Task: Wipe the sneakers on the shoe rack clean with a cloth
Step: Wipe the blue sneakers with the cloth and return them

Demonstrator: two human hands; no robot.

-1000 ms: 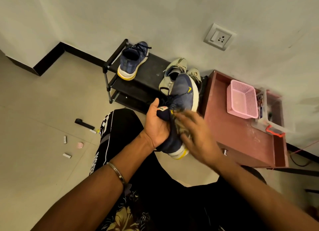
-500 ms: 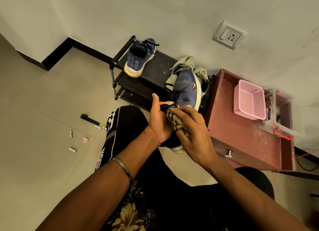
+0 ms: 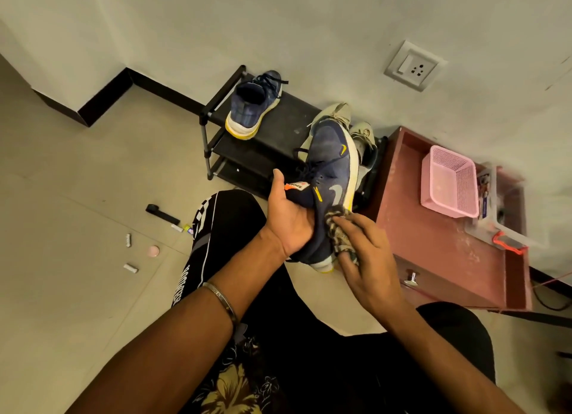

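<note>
I've got the navy sneaker (image 3: 329, 178) up off the shoe rack (image 3: 278, 141) and held in front of me, heel toward me, toe pointing at the wall. My left hand (image 3: 288, 218) grips it around the collar and tongue, thumb raised by the orange tag. My right hand (image 3: 365, 258) has its fingers (image 3: 346, 227) curled round the bunched striped cloth (image 3: 335, 227), pressing it against the side of the shoe near the heel, just below the grey swoosh. So I judge I'm mid-wipe on this one: the heel-side panel is getting the cloth, and the toe, the pale midsole and the far side look to need passes yet, though I can't tell from here how much grime is on them. Its partner, the second navy sneaker (image 3: 252, 104), sits on the rack's top shelf, heel facing me, with no hand on it. Behind the held shoe a beige pair (image 3: 360, 135) rests at the rack's right end, partly hidden; whether they've been cleaned I can't say. By my reckoning that leaves the rest of this shoe, then the others, and setting this one on the shelf again.
</note>
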